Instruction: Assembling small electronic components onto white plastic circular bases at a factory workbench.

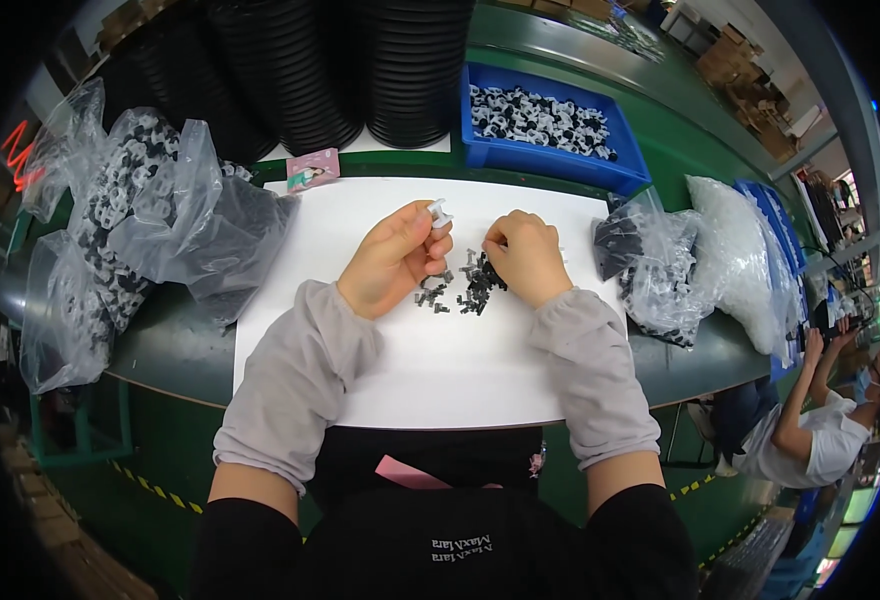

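My left hand (392, 258) is raised over a white sheet (430, 360) and pinches a small white plastic part (440, 212) between thumb and fingers. My right hand (527, 258) rests curled on the sheet, fingertips down in a small pile of black plastic pieces (468, 285); whether it grips one is hidden. Both forearms wear grey sleeve covers.
A blue bin (550, 155) of black-and-white parts stands behind the sheet. Clear bags of parts lie at the left (150, 210) and right (660, 265). Stacks of black round trays (340, 60) stand at the back. A pink card (312, 168) lies nearby. Another person (820, 430) sits at lower right.
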Motion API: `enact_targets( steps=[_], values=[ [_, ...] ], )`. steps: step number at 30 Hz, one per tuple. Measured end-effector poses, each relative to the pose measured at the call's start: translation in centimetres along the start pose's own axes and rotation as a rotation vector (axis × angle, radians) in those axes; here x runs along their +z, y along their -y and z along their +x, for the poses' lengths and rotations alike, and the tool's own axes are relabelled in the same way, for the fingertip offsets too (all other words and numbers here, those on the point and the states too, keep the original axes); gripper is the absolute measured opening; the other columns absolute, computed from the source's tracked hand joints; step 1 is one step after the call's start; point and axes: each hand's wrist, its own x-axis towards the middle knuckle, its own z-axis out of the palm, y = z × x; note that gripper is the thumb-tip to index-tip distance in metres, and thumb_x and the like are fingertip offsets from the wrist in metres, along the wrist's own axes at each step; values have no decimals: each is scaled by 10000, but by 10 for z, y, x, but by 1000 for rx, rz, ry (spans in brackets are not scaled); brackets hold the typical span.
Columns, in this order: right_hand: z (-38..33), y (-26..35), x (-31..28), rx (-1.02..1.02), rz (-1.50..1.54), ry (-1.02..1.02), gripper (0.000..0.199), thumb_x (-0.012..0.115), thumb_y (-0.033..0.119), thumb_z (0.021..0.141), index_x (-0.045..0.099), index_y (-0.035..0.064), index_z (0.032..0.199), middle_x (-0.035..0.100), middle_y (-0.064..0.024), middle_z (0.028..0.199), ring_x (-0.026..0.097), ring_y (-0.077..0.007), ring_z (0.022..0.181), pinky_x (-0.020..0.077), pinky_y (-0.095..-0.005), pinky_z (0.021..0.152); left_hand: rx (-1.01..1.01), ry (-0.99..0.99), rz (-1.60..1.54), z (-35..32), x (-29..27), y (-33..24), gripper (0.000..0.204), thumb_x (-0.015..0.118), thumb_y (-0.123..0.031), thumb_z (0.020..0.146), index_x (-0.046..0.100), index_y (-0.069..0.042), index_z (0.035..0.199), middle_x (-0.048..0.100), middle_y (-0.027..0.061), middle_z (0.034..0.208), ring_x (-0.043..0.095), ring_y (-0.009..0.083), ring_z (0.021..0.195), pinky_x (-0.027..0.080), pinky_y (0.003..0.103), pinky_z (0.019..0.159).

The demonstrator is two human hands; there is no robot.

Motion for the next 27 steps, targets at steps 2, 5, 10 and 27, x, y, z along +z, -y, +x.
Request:
enact_targets(
  steps=[2, 5, 10, 27],
  values=[
    [-1, -2, 3, 8, 33, 0, 70, 683, 127, 747, 667, 61, 727, 637, -85, 799, 594, -278, 833, 437, -407, 744, -1, 5, 12, 0, 2, 0, 246, 509, -291, 976, 504, -61, 1064, 497, 4, 914, 449, 108, 790, 396, 234, 660],
    [-5, -2, 3, -37, 22, -77, 71, 674, 132, 752, 663, 64, 735, 639, -88, 806, 590, -281, 828, 428, -407, 736, -13, -21, 109, 0, 4, 0, 277, 518, -324, 964, 485, -65, 1057, 457, 3, 902, 420, 104, 785, 377, 231, 648],
    [-6, -5, 4, -86, -132, -126, 55, 658, 121, 730, 662, 72, 755, 621, -84, 771, 579, -284, 801, 408, -412, 696, -36, 10, 180, 1, 4, 2, 269, 512, -301, 968, 483, -56, 1075, 471, 6, 895, 426, 101, 780, 378, 235, 654],
    [-6, 21, -14, -88, 467, -212, 81, 654, 16, 737, 613, 4, 807, 628, -74, 791, 571, -170, 693, 473, -275, 632, -45, 13, 172, -6, 4, -1, 307, 539, -319, 952, 470, -54, 1091, 456, 11, 894, 414, 102, 779, 367, 240, 664]
  ],
)
